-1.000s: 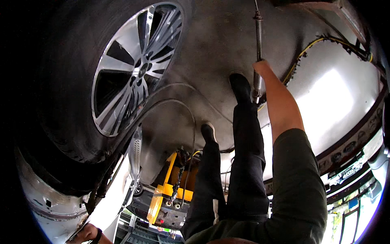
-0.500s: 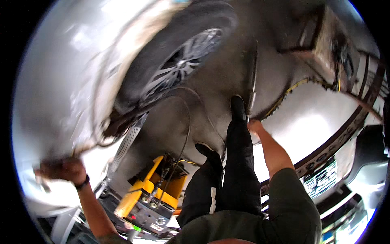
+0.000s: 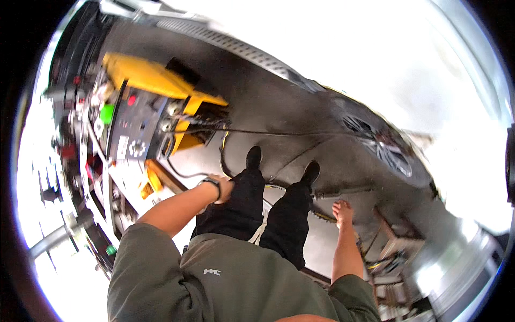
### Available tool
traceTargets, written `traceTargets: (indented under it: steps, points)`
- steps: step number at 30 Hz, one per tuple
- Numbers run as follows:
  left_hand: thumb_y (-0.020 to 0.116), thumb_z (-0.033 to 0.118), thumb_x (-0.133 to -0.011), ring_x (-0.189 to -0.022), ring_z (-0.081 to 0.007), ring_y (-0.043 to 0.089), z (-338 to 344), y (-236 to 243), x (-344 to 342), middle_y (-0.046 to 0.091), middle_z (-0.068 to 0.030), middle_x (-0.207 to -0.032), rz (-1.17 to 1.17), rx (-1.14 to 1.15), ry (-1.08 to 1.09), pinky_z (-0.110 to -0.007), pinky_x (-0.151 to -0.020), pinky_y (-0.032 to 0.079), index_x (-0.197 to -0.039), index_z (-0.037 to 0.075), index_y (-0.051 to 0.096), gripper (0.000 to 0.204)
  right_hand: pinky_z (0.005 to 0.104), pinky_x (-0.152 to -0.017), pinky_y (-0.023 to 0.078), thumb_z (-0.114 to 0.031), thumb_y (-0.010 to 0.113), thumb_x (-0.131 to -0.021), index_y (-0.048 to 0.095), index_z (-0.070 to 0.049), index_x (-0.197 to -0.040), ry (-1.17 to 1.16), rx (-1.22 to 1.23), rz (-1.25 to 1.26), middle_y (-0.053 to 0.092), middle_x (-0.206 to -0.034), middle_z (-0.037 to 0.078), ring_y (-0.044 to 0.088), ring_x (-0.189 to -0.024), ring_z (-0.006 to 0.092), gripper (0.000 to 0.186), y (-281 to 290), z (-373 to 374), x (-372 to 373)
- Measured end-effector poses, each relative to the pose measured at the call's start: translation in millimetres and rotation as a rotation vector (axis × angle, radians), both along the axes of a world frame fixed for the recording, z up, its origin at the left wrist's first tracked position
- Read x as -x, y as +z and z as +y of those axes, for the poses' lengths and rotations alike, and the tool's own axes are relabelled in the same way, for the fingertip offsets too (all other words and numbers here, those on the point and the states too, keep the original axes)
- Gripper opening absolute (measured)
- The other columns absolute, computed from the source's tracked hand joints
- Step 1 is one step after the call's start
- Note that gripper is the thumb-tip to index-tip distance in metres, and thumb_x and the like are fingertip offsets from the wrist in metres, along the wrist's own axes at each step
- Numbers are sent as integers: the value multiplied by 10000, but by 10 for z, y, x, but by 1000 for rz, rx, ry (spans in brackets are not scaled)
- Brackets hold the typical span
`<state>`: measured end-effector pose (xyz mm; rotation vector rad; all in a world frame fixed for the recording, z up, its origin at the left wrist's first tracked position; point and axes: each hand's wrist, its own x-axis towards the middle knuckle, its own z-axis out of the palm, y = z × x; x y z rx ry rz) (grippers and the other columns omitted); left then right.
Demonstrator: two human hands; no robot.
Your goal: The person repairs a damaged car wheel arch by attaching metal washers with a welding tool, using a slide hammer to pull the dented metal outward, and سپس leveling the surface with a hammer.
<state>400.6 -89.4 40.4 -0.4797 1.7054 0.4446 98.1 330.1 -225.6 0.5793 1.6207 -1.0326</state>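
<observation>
Cloth from a dark green shirt (image 3: 236,290) is closest, with a small white mark on its front. Below it come black trousers (image 3: 287,225) with a white string (image 3: 261,228) hanging at the waist.

The left hand (image 3: 222,189) is over the left thigh, just beside the trouser leg or touching it; I cannot tell which. It has a black band (image 3: 213,184) around its wrist. Its fingers are turned away and blurry, so I cannot tell if they are apart or together, or if they hold something.

The right hand (image 3: 342,211) is out past the right leg. Its fingers are bent in a loose curl, a little apart, with only air between them. It is nearest to a long metal rod (image 3: 348,192). The rod lies flat on the gray floor (image 3: 268,96), to the right of the right shoe (image 3: 310,172). The hand looks close above the rod, apart from it.

The left shoe (image 3: 254,158) is black too. Off to the left stands a big yellow machine (image 3: 147,75) with a dark front, a red button (image 3: 132,100) and round knobs. A thin black cable (image 3: 279,132) runs from it toward a car wheel (image 3: 394,158) with gray spokes. A brown stand (image 3: 402,248) is at the lower right. Farther off, a white car (image 3: 407,59) fills the top right.
</observation>
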Motion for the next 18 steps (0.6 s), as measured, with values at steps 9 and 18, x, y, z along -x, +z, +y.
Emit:
traceTargets:
  steps: [9, 18]
  points:
    - [535, 165, -985, -838, -242, 719, 1104, -1129, -2685, 736, -166, -948, 562, 441, 1766, -377, -749, 582, -1151, -27, 649, 279, 333, -687, 522, -225, 624, -1016, 677, -45, -1087, 1061, 17, 179, 714, -917, 53, 654, -777, 158, 200, -371, -2112, 189]
    - [581, 183, -938, -902, -362, 719, 1768, -1480, -1857, 736, -202, -964, 633, 301, 1775, -427, -796, 574, -1119, 28, 681, 259, 272, -674, 504, -204, 622, -1025, 690, -49, -1112, 1135, 234, 244, 734, -938, 61, 647, -776, 117, 191, 463, -4312, -620]
